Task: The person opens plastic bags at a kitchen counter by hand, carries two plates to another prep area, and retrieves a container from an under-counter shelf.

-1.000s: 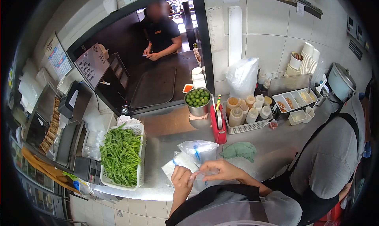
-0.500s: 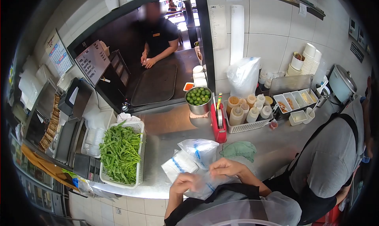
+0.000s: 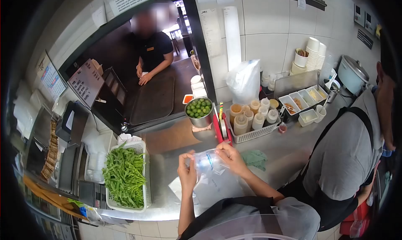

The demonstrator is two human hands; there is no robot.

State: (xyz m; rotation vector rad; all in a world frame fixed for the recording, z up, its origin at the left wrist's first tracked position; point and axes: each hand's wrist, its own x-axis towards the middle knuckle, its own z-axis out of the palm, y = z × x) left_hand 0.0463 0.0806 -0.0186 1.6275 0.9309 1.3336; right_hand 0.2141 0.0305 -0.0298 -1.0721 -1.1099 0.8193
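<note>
Here's the left hand, fingers up, pinching the near-left upper corner of a clear plastic bag! And the bag itself, stretched between both hands over the tabletop: its top edge points away toward the wall, blue print up there, and its long axis runs back toward the wearer's body, slanting a touch rightward. Which end is the mouth, I can't tell. Now the right hand, thumb and fingers gripping the upper right corner. Further right, just beside it, a crumpled green cloth lies flat.
</note>
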